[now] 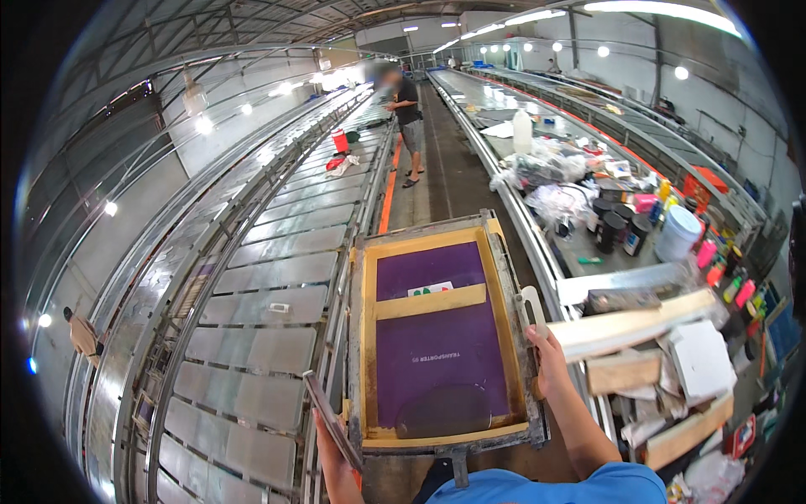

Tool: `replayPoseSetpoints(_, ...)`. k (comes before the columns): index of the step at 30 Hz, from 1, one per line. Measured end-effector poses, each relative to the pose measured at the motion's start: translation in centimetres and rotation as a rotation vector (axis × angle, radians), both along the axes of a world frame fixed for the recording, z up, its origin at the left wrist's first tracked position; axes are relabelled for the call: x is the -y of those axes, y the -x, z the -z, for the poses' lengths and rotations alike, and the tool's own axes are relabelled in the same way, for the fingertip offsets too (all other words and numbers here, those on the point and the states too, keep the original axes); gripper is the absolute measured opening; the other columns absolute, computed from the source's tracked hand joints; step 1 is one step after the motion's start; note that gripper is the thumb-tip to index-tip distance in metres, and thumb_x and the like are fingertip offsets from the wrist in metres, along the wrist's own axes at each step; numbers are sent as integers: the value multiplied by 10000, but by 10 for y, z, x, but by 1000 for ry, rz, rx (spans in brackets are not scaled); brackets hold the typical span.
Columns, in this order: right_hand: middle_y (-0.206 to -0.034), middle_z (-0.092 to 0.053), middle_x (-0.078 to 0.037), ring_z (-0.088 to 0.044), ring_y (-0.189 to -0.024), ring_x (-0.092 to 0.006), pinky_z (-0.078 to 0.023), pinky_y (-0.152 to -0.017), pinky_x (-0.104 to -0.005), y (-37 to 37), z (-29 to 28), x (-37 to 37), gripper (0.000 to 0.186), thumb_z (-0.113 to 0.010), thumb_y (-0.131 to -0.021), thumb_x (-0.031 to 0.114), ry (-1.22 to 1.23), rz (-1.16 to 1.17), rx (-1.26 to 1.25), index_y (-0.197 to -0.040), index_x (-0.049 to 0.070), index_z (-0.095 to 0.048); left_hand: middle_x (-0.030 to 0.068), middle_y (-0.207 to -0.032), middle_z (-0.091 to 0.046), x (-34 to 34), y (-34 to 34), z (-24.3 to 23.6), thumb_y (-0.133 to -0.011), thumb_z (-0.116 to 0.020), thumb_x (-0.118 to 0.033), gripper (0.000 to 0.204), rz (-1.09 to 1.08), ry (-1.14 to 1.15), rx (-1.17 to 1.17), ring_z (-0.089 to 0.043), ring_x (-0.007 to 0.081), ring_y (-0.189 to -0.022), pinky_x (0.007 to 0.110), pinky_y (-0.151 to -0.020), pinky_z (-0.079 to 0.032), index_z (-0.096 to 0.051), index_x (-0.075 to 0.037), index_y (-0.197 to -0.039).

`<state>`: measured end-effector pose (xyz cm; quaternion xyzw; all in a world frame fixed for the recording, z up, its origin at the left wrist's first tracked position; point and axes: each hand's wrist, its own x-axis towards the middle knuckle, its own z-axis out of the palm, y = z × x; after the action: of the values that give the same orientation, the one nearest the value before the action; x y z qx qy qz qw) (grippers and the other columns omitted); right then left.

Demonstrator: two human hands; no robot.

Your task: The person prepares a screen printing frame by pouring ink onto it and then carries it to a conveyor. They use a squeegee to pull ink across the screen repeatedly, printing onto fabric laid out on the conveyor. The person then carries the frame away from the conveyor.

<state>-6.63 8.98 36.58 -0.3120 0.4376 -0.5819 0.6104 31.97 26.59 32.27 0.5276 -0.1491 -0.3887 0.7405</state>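
In front of me is a screen-printing frame point(363, 336) with a worn grey rim, yellowish inner edges and a purple panel point(437, 353). A pale wooden bar point(432, 302) crosses the panel. Just beyond the bar, a small white card point(430, 289) shows red and green patches. At the frame's near left corner, my left hand point(332, 462) is closed round a flat grey-brown bar point(332, 420), tilted up. My right hand point(550, 361) is beside the frame's right side, its fingers closed at the lower end of a pale oblong piece point(533, 307). How the frame is supported is hidden.
Long tables with grey panels point(269, 302) run along the left. The right table holds plastic bags point(562, 202), dark jars point(610, 231), a white tub point(677, 233), colourful bottles point(705, 252) and wooden boards point(642, 323). A person point(409, 118) stands in the aisle; another point(84, 336) is far left.
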Motion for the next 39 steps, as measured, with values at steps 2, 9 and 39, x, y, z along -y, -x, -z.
replayPoseSetpoints(2,-1087,-637,-13,-558,-1079,-137,-408,-971,-301,-18,-2,58,253,-686,-953,243,35,11,-2,-1150,96,-628,-51,-735,-516,74,-9,-10,-998,-513,-624,510,15,-38,-19,-506,73,-646,238,-571,-382,-595,-133,-1109)
replayPoseSetpoints(9,-1152,-649,-21,-570,-1113,-157,-408,-986,-339,-23,-1,253,383,-680,-940,279,37,193,-70,-1263,78,-632,82,-976,-674,324,-33,-32,-1038,-413,-607,631,304,160,-187,-664,179,-864,329,-741,-546,-600,-52,-1271)
replayPoseSetpoints(39,-1140,-604,-35,-537,-1104,-167,-376,-990,-328,-111,4,1151,430,-731,-905,346,-27,339,-220,-1210,65,-618,-11,-838,-606,1244,-154,-15,-1040,-464,-560,464,491,16,-237,-620,104,-751,277,-656,-517,-625,-132,-1113)
